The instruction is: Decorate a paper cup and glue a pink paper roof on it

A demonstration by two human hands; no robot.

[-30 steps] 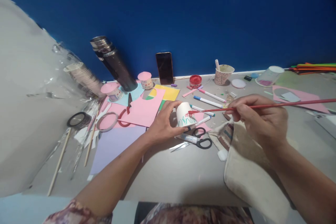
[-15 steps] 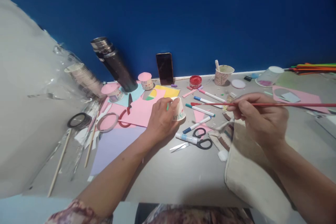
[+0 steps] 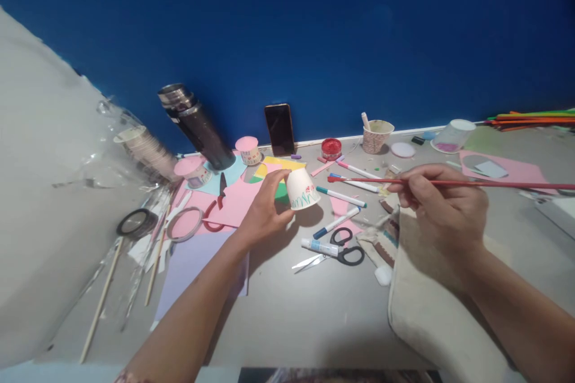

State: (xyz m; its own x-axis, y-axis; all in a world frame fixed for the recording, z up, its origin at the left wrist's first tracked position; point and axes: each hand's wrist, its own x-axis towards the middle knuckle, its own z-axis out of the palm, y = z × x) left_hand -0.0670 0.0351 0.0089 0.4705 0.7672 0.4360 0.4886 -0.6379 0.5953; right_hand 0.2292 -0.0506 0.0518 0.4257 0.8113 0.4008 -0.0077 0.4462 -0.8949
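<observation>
The tabletop point(image 3: 287, 317) carries loose paper, tape rolls and craft tools, with a cloth bag point(image 3: 431, 317) lying under the right forearm. The left hand point(image 3: 263, 215) is closed around the cup point(image 3: 302, 190), fingers wrapped on its narrow base and upper wall. The cup is inverted and tilted, its wide mouth facing down and toward the right hand point(image 3: 442, 209). Whether its rim touches the paper beneath cannot be told. The right hand is closed in a pinch on the brush point(image 3: 471, 183), gripping the handle near mid-length. The long axis of the brush runs almost level, from the right edge of the view leftward, with the red bristle end pointing at the cup. That end sits just right of the cup's upper wall, near it but apart, over the markers point(image 3: 341, 196). The left hand is therefore the one on the cup; the right hand stands well to the cup's right, reaching it only through the brush. Scissors point(image 3: 344, 254) lie on the tabletop in front of the cup.
</observation>
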